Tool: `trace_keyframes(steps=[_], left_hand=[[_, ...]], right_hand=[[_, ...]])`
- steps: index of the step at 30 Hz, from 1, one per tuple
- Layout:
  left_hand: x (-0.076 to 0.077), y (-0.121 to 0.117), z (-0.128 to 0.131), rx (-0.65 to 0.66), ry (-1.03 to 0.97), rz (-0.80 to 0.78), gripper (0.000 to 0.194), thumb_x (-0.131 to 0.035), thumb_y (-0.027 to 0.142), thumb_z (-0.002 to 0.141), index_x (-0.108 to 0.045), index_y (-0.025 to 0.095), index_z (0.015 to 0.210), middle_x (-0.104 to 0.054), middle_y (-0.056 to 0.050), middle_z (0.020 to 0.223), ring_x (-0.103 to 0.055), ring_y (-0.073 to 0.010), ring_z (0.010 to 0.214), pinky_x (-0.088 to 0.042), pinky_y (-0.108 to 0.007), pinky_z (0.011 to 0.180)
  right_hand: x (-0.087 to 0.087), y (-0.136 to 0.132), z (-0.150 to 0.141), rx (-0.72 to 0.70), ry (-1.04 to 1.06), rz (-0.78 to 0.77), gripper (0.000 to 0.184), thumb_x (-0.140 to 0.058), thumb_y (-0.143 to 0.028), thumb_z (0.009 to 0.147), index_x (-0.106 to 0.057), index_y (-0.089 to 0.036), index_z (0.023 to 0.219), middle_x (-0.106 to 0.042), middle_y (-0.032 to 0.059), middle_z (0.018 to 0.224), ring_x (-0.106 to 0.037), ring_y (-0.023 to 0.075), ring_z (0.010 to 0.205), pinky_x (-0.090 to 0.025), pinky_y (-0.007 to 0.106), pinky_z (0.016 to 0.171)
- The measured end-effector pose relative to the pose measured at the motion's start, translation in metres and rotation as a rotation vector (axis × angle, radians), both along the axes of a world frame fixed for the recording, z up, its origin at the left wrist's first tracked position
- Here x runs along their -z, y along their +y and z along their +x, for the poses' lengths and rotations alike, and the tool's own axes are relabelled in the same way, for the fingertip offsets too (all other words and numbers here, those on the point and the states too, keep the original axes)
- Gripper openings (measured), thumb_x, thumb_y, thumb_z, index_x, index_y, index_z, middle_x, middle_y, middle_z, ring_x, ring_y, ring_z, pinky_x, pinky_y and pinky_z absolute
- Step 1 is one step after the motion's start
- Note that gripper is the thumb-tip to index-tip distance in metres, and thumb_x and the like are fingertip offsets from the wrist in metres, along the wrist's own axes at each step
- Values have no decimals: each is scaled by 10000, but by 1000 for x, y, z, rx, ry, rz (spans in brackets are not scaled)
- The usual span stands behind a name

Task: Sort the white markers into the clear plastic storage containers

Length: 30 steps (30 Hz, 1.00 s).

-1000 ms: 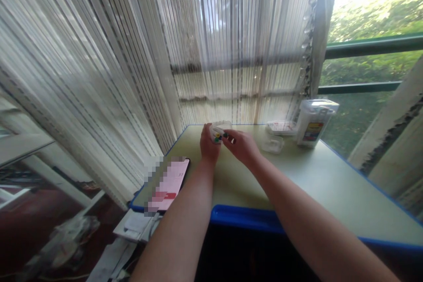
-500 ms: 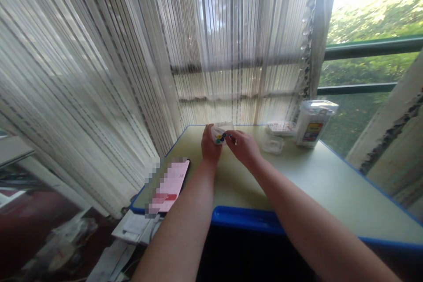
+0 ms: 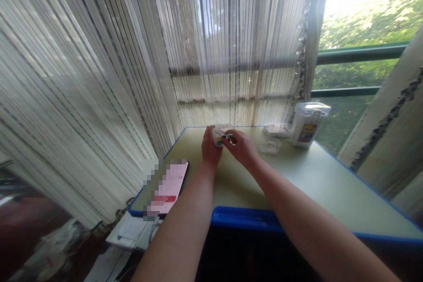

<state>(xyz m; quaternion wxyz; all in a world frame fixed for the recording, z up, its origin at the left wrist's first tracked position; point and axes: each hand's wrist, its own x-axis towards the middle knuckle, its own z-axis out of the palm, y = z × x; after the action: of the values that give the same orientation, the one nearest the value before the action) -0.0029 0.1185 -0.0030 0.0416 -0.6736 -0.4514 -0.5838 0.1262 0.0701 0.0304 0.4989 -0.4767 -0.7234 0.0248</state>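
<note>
My left hand (image 3: 210,149) is wrapped round a small clear plastic case (image 3: 228,127), held over the far part of the table. Inside it are marker pens (image 3: 218,140) with coloured round ends, yellow and green among them, pointing towards me. The thumb and fingers of my right hand (image 3: 245,146) pinch a marker pen (image 3: 229,136) with a dark and teal end, at the mouth of the case. How far that pen sits inside the case is hard to make out.
On the table (image 3: 297,194), a small clear lid (image 3: 270,146) lies right of my hands. Behind it are a flat clear box (image 3: 277,129) and a tall white container (image 3: 307,125) with a label. A phone (image 3: 170,187) lies at left. Curtains (image 3: 214,44) hang behind the far edge.
My right fingers have shifted slightly on the pens, and the teal end now shows more between them. The whole view has turned slightly to the right.
</note>
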Motion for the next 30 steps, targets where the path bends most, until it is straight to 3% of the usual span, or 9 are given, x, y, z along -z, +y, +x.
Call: trace_keyframes(steps=[20, 30], left_hand=[[-3, -4, 0, 2, 11, 7, 424, -616, 262, 727, -439, 198, 1107, -608, -97, 1045, -594, -228, 975, -493, -363, 829], [-3, -5, 0, -1, -16, 23, 413, -614, 251, 717, -446, 197, 1090, -612, -92, 1026, -596, -223, 957, -495, -345, 808]], right_hand=[[-2, -2, -1, -39, -28, 5, 219, -572, -279, 787, -694, -232, 962, -657, 46, 843, -569, 133, 654, -416, 247, 624], [0, -3, -2, -72, -31, 21, 308, -551, -253, 777, -645, -187, 1063, -652, 56, 835, -543, 131, 632, -402, 248, 607]])
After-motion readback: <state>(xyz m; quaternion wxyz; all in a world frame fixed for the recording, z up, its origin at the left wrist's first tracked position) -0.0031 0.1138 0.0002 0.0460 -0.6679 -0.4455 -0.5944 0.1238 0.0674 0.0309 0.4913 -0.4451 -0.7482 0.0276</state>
